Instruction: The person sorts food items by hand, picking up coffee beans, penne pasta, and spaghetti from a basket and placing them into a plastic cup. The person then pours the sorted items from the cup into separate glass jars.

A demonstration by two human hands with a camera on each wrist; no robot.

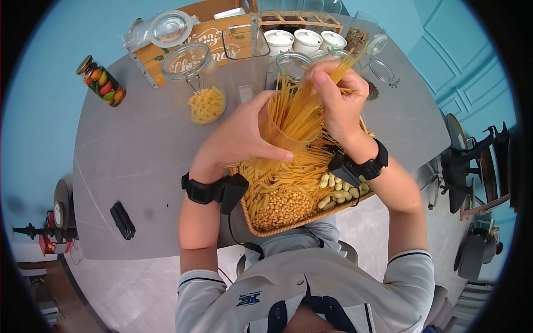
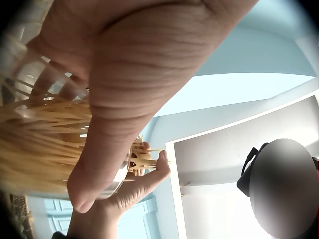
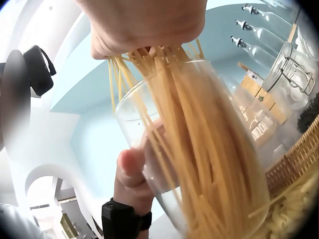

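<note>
My left hand (image 1: pixel 239 133) grips a clear glass jar (image 3: pixel 134 107), fingers and thumb wrapped round its side. The jar stands tilted over the wicker basket (image 1: pixel 280 228) and holds a thick bunch of dry spaghetti (image 3: pixel 199 144). At its mouth, my right hand (image 1: pixel 343 102) holds the upper ends of spaghetti strands, some of which stick out past the fingers. More spaghetti (image 1: pixel 288 172) lies loose in the basket beneath, beside penne (image 1: pixel 254 191), corn kernels (image 1: pixel 283 208) and peanuts in shells (image 1: pixel 340 194).
Behind the hands stand a clip-lid jar of short pasta (image 1: pixel 206 105), a tall clear container (image 1: pixel 247 61), white lidded pots (image 1: pixel 307 41) and a wooden crate (image 1: pixel 208 36). Left lie a jar of colourful peppers (image 1: pixel 102 83) and a black object (image 1: pixel 122 220). Open clip-lid jars (image 1: pixel 383 72) stand right.
</note>
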